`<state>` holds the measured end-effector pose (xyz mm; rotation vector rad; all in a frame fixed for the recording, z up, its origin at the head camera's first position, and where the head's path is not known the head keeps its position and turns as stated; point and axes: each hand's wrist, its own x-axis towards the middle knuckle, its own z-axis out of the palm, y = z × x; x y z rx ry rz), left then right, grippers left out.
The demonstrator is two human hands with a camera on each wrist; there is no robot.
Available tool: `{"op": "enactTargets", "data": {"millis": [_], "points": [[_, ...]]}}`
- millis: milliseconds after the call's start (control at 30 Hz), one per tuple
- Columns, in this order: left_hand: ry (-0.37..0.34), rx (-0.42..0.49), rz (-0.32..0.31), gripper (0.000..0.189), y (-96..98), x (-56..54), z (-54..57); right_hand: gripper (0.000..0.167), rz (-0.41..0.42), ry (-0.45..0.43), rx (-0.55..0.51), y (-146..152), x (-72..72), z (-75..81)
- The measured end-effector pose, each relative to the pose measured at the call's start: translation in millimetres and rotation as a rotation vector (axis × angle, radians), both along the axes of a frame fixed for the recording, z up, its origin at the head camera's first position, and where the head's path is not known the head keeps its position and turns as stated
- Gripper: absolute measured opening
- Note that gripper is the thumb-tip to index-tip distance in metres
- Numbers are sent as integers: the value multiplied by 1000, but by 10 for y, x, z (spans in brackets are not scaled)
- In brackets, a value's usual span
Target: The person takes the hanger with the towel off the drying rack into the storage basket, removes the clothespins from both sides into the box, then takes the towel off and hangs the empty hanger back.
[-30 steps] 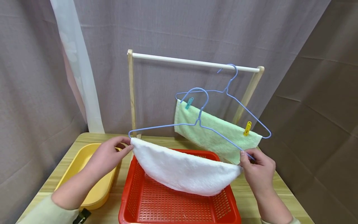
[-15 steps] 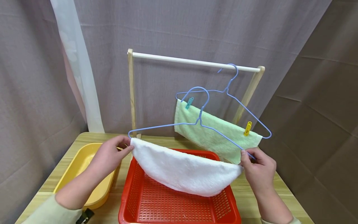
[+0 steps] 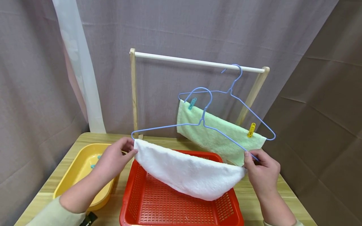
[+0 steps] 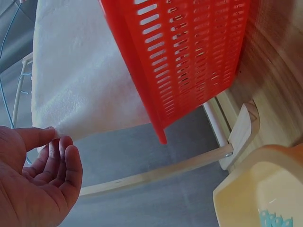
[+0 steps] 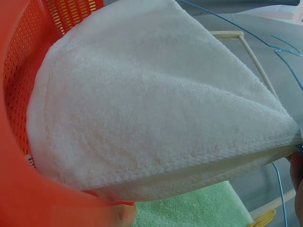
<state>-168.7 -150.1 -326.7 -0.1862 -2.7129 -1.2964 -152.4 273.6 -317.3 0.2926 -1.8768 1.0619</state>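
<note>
A white towel point(image 3: 186, 172) is folded over the lower bar of a blue wire hanger point(image 3: 203, 117), sagging in a curve. My left hand point(image 3: 114, 160) pinches the towel's left corner between thumb and fingers, as the left wrist view shows too. At the other end, my right hand point(image 3: 263, 168) grips the hanger's right arm and the towel's right corner. Behind it a green towel point(image 3: 217, 147) hangs on a second blue hanger point(image 3: 233, 84), held by a teal clothespin point(image 3: 192, 103) and a yellow clothespin point(image 3: 251, 130).
Below the white towel stands a red perforated basket point(image 3: 124, 201). A yellow basin point(image 3: 77, 166) sits at left under my forearm, with teal clothespins point(image 4: 274, 220) inside. The drying rack's white rod point(image 3: 175, 59) spans the back, before grey curtains.
My left hand has shifted slightly right and its fingers have loosened a little. Teal clothespins now show in the basin past that forearm. Hanger and right hand stay nearly in place.
</note>
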Motion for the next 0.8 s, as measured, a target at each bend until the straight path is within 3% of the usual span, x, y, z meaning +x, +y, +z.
{"op": "enactTargets", "data": {"millis": [333, 800], "points": [[11, 11, -9, 24, 70, 17, -47, 10, -32, -28, -26, 0, 7, -11], [32, 16, -38, 17, 156, 59, -30, 10, -74, -51, -28, -12, 12, 0]]}}
